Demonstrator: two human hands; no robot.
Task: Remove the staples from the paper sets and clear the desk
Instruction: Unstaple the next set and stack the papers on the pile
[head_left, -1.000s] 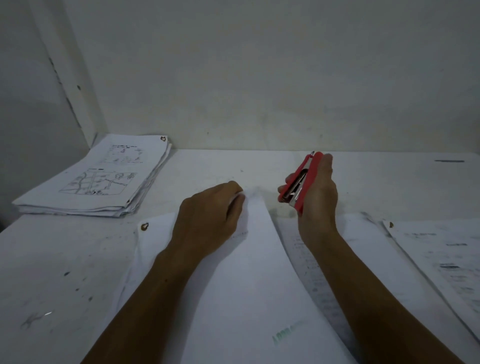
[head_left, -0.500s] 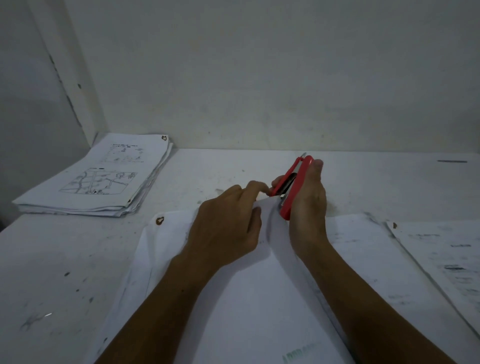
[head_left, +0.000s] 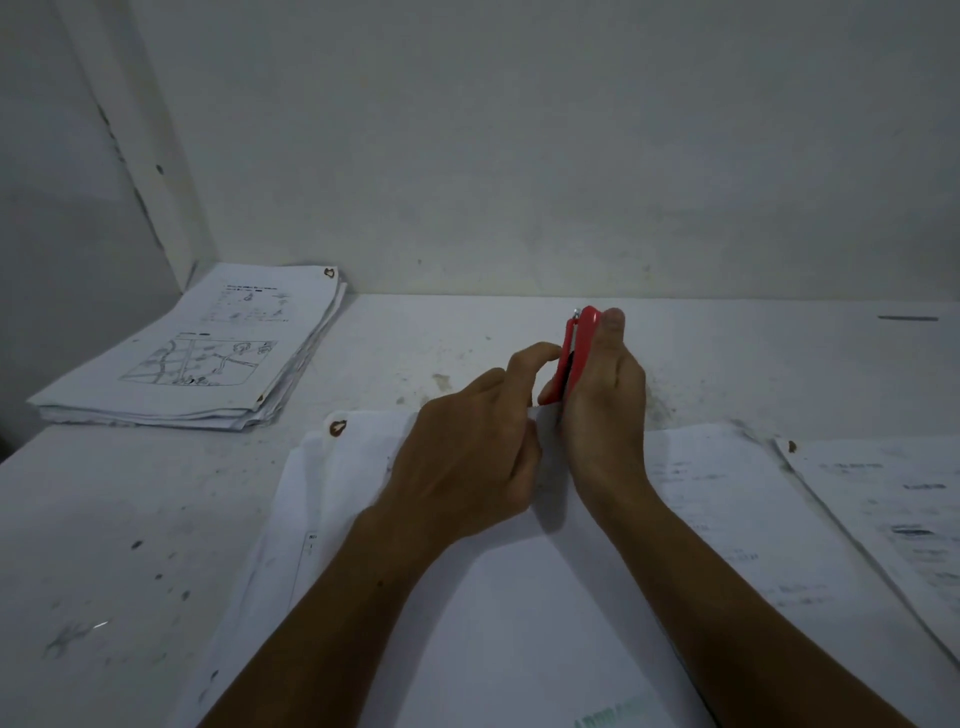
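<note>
Scuffed white desk under paper sets.

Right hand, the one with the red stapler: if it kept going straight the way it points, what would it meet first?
The right hand points away over the desk; nothing shows ahead of the red stapler before the back wall, though depth is unclear.

White paper set lies flat on the desk, far corner lifted; red staple remover upright above it.

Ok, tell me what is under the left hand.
The left hand rests on the top corner of a paper set, beside the red stapler in the right hand. The corner and any staple there are covered.
</note>
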